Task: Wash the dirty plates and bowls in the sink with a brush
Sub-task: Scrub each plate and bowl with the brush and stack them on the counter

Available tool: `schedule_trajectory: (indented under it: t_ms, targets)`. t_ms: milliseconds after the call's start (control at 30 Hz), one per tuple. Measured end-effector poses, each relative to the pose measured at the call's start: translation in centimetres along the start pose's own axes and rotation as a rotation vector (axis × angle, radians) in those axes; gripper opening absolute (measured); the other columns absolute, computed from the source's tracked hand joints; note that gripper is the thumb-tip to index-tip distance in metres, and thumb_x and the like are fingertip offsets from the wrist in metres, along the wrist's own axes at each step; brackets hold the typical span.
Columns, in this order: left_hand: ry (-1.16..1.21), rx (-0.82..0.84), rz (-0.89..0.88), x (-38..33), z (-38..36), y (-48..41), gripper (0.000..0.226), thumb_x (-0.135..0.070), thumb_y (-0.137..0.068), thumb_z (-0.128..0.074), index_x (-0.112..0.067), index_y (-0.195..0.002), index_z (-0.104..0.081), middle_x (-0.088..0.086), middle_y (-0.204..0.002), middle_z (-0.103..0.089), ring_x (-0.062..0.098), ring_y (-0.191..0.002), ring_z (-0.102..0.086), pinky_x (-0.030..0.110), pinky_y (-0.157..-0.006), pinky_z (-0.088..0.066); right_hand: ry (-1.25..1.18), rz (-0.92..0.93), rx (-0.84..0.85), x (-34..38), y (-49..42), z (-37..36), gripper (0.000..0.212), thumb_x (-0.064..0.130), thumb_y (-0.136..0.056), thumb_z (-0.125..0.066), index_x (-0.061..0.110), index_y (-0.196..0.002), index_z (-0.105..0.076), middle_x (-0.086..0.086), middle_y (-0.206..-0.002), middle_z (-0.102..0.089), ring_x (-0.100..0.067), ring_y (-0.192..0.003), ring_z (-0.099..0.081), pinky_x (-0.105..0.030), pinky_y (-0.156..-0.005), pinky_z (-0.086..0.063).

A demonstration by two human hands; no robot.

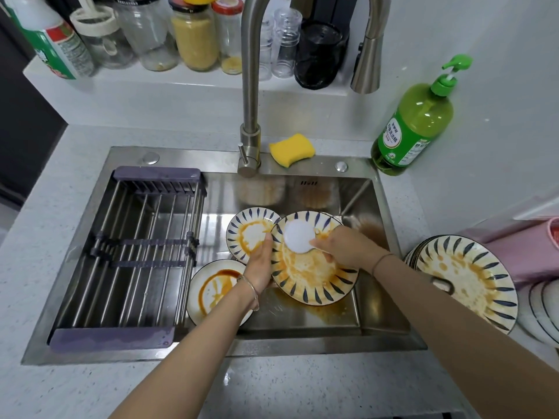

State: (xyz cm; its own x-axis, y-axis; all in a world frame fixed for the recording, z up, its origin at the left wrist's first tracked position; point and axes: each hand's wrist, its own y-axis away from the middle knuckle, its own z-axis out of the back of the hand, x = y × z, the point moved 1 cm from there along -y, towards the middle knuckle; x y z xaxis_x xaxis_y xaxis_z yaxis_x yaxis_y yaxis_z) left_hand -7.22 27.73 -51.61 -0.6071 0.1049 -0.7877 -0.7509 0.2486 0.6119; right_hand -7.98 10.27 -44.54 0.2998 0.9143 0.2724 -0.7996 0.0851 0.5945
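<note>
The speckled tabletop (302, 385) wraps around the steel sink (302, 347), and everything here sits in relation to that sink. Its left half is filled by a grey roll-up drying rack (136, 252) lying across the basin. Behind the sink runs a white shelf (151, 83) crowded with jars (193, 34), and the curved faucet (251, 86) rises from the sink's back rim. Just right of the sink, a stack of dirty striped plates (472, 279) rests on the tabletop. At the sink's back right corner stands a green soap bottle (414, 125). Inside the sink's right half you hold the large striped plate (314, 273) tilted, its face smeared with orange sauce. Two smaller dirty plates lie on the sink floor to its left, one toward the back (248, 231) and one toward the front (211, 288), partly under your forearm. Your left hand (260, 264) grips the large plate's left rim, fingers clamped on its edge. Your right hand (348, 246) reaches in from the sink's right side, fingers closed around the brush. A yellow sponge (292, 149) lies on the sink's back rim, just right of the faucet base. The round white brush (299, 237) sits pressed against the upper part of the large plate.
</note>
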Motion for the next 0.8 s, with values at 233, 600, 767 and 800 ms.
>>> schedule_trajectory:
  t_ms: [233, 600, 767, 800]
  targets:
    - [0.063, -0.032, 0.042, 0.1, 1.3, -0.5, 0.054, -0.061, -0.098, -0.026, -0.025, -0.11, -0.064, -0.001, -0.094, -0.073, 0.017, -0.088, -0.069, 0.039, -0.076, -0.057, 0.061, -0.158, -0.095, -2.2, 0.4, 0.0, 0.043, 0.017, -0.101, -0.034, 0.015, -0.144, -0.037, -0.013, -0.112, -0.056, -0.027, -0.102, -0.058, -0.032, -0.086, -0.048]
    - [0.093, -0.016, 0.031, -0.1, 0.8, -0.7, 0.052, -0.061, -0.098, -0.028, -0.027, -0.115, -0.064, 0.002, -0.104, -0.074, 0.022, -0.098, -0.07, 0.045, -0.082, -0.058, 0.057, -0.077, -0.205, -0.4, 0.1, -0.2, 0.051, 0.01, -0.101, -0.029, 0.024, -0.15, -0.025, -0.013, -0.121, -0.052, -0.028, -0.113, -0.053, -0.035, -0.092, -0.048]
    - [0.074, -0.04, 0.01, -0.7, 0.4, -0.5, 0.049, -0.059, -0.098, -0.027, -0.027, -0.107, -0.063, 0.0, -0.094, -0.072, 0.022, -0.095, -0.067, 0.044, -0.086, -0.056, -0.027, -0.042, -0.022, 1.8, -0.2, -0.7, 0.04, 0.027, -0.104, -0.029, 0.009, -0.135, -0.047, -0.017, -0.11, -0.057, -0.03, -0.102, -0.057, -0.032, -0.085, -0.045]
    - [0.061, -0.03, 0.006, -0.8, 0.2, -0.4, 0.047, -0.058, -0.099, -0.026, -0.029, -0.104, -0.063, -0.001, -0.093, -0.072, 0.022, -0.096, -0.067, 0.043, -0.086, -0.055, -0.053, -0.065, -0.007, 1.9, -0.4, -0.6, 0.043, 0.034, -0.103, -0.032, 0.004, -0.121, -0.056, -0.016, -0.1, -0.058, -0.031, -0.097, -0.059, -0.035, -0.083, -0.047]
